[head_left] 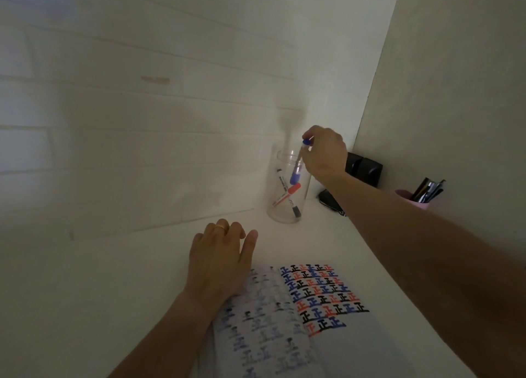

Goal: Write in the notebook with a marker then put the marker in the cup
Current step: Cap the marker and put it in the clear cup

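Observation:
An open notebook [318, 320] lies on the white desk, its right page filled with rows of black, red and blue characters. My left hand [219, 261] rests flat on the notebook's top left corner, fingers apart, a gold ring on one finger. A clear plastic cup [287, 206] stands behind the notebook near the wall. My right hand [324, 155] pinches the top end of a blue marker [297, 167], which hangs cap-down inside the cup's mouth. A red marker [287, 196] and a black marker [284, 184] lean inside the cup.
A pink holder [412, 199] with dark pens stands at the right by the side wall. A black box [364, 167] sits in the corner, with a small black object [330, 199] in front of it. White walls close off the back and right.

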`<state>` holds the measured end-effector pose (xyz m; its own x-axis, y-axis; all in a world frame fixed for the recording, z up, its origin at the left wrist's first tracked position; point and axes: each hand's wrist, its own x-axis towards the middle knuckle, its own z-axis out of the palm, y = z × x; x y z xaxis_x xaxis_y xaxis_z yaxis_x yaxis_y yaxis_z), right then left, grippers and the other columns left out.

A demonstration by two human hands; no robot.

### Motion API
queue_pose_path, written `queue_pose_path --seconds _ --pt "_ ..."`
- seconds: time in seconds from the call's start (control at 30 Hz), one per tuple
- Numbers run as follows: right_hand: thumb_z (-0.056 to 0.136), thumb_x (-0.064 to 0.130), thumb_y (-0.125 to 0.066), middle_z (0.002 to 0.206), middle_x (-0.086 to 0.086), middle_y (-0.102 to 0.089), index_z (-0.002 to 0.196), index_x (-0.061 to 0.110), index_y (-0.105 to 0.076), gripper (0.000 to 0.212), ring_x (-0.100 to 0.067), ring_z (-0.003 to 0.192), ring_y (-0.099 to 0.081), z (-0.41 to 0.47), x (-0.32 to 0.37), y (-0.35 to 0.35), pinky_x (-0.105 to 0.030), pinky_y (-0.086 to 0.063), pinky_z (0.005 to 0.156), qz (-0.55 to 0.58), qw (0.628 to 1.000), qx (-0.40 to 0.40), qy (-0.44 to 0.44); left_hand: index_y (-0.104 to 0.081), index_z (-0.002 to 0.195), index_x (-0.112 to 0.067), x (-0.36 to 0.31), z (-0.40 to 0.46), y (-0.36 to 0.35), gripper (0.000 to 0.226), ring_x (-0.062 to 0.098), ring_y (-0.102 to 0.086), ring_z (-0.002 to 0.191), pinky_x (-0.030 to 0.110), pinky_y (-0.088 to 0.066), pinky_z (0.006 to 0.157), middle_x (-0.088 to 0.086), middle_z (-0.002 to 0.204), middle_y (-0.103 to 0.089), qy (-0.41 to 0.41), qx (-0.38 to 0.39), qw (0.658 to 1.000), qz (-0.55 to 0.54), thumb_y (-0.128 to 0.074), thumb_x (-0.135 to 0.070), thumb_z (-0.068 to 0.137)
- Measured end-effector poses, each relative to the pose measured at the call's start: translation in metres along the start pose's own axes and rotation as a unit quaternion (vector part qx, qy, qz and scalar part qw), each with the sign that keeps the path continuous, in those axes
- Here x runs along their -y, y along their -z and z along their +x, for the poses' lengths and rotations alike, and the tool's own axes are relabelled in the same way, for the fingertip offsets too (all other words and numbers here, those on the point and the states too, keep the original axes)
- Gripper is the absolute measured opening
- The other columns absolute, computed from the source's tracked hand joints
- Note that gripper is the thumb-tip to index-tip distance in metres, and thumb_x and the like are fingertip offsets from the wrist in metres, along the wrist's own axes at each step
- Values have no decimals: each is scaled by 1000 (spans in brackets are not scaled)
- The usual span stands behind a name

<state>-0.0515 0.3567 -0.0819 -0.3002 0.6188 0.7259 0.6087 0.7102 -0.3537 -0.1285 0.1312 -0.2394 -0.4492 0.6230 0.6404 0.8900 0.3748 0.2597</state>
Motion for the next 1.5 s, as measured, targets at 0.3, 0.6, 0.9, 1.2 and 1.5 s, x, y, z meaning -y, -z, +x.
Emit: queue_pose_path --seconds 0.3,0.6,0.9,1.2,1.5 --pt "87 6 -54 108 -10 -76 112 14 -75 33 -26 98 -70 -5 -9 -18 -30 -53 71 -38 995 82 -44 -66 86 -21 4 2 -5 41 27 -60 80 39 -44 68 4 84 -63 -3 -6 1000 20 -38 -50 94" --pt "91 29 -62 119 -4 -70 116 18 -72 28 -22 106 -66 -80 -4 61 -39 -57 88 -27 996 78 28 -66 95 -23 -1 -2 4 37 26 -63 85 38 -47 71 3 89 -68 -47 -17 999 -16 -42 -51 94" --pt "97 36 -54 112 -2 -70 106 27 -76 25 -19 99 -65 -220 -35 164 -33 -50 87 -2 970 239 -45 -65 102 -31 -40 -54 67 42 17 -53 113 38 -51 88 -6 120 -61 -102 86 988 -71 -36 -58 90" --pt "99 40 -43 113 -6 -63 111 22 -71 36 -29 106 -57 -315 -59 145 -38 -46 91 -42 973 201 -104 -62 113 -35 -17 -115 74 37 16 -53 116 32 -45 99 -8 122 -62 -85 101 989 -70 -44 -58 90" --pt "91 44 -48 107 -8 -62 110 19 -64 35 -29 100 -57 -320 -56 134 -39 -47 81 -124 973 186 -55 -62 113 -35 -17 -113 71 42 17 -53 112 32 -46 94 -7 118 -63 -64 121 989 -63 -45 -61 86"
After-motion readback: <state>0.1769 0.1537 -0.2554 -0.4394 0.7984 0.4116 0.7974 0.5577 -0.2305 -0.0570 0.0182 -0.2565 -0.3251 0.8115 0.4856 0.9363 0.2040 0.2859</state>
